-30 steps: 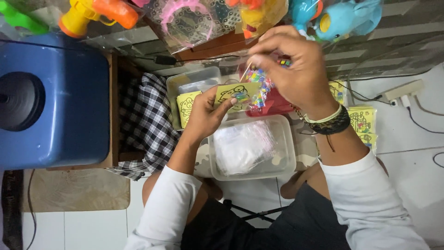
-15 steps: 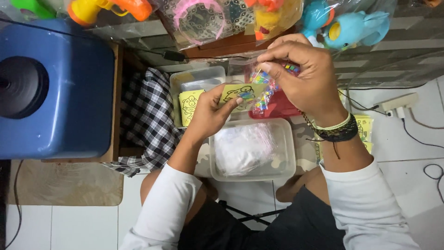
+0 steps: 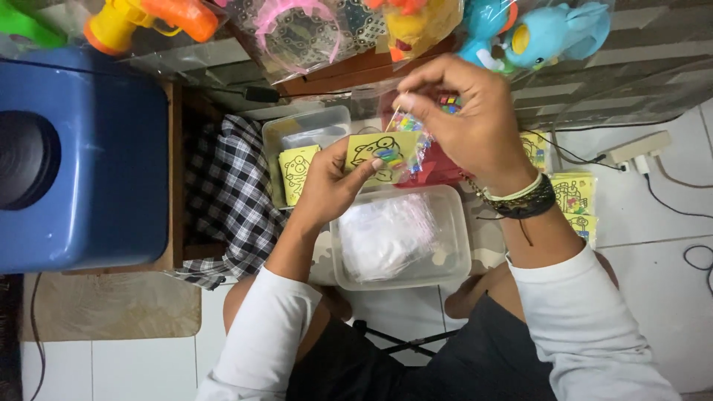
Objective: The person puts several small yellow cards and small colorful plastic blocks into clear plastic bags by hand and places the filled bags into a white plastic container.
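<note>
Right hand (image 3: 475,122) shifted slightly left since 0.5 s ago, grip still pinched on clear bag (image 3: 412,141) top. Left hand (image 3: 330,182) grip clamps yellow card (image 3: 371,152) inside bag, above clear plastic tub (image 3: 445,260).

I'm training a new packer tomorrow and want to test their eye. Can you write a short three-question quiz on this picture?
1. True or false: the left hand holds a yellow picture card.
2. What lies in the clear tub below the hands? A) clear bags B) toy guns C) cables
3. Which wrist wears the bracelets?

Key: 1 true. 2 A: a pile of clear bags. 3 the right hand, which pinches a small clear packet of coloured bits.
</note>
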